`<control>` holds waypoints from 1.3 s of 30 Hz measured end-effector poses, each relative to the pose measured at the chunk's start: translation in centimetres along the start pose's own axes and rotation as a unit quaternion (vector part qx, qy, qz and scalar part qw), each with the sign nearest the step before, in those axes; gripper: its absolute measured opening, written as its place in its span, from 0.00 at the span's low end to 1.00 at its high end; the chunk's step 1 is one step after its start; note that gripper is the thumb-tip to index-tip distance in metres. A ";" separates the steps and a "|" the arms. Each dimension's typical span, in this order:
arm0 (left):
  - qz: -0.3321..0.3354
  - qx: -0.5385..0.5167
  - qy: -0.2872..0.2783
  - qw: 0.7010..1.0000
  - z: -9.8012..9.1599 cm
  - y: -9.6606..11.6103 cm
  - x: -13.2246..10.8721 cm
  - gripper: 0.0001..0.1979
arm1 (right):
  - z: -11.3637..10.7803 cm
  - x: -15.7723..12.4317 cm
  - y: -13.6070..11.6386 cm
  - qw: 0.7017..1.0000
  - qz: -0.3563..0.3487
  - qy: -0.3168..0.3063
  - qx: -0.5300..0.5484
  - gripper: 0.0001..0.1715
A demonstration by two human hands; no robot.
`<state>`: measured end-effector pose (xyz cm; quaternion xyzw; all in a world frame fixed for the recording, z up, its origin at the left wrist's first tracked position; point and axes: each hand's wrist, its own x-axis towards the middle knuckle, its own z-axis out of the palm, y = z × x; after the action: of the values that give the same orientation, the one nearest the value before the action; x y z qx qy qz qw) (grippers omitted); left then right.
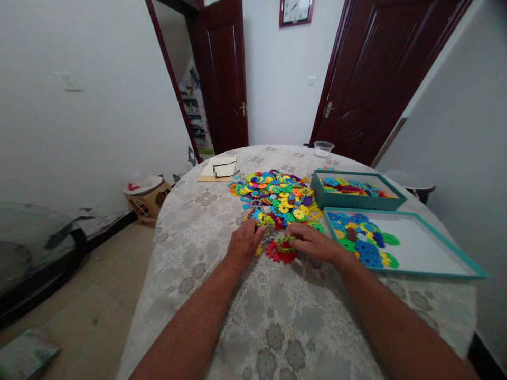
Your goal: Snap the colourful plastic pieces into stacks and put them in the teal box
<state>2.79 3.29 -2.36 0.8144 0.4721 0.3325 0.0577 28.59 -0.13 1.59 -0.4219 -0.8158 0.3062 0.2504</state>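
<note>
My left hand [243,243] is closed at the near edge of a heap of plastic pieces, its thumb and fingers on a yellow-green notched disc [268,221]. My right hand [312,243] pinches the edge of another yellow-green notched piece [285,244], tilted above the table. Right under it, red notched pieces [279,253] lie on the cloth. The heap of colourful gear-like discs [277,192] spreads just beyond both hands. A small yellow piece [259,250] shows beside my left hand.
Right of the heap stands a teal box [336,199] with more pieces. Before it lies its shallow white lid [423,248], discs in its left part. Glasses [224,170] rest on a notebook [209,168] at the back left. A clear plastic bowl [324,146] is at the far edge.
</note>
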 end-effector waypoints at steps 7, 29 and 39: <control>-0.012 -0.047 -0.002 0.999 -0.7 0.7 0.0 0.15 | 1.9 0.1 -0.1 0.994 0.038 -0.018 -0.101 0.12; -0.143 -0.191 0.011 0.971 -1.9 1.0 0.2 0.19 | 1.1 0.1 -2.2 0.991 0.091 -0.100 -0.003 0.13; -0.152 -0.190 0.011 0.970 -1.8 1.0 0.3 0.20 | 2.8 0.5 -3.6 0.982 0.148 -0.066 -0.100 0.27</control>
<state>2.52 2.56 -0.40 0.7035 0.5188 0.4127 0.2562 24.53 -2.17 2.35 -0.5401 -0.7854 0.2839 0.1044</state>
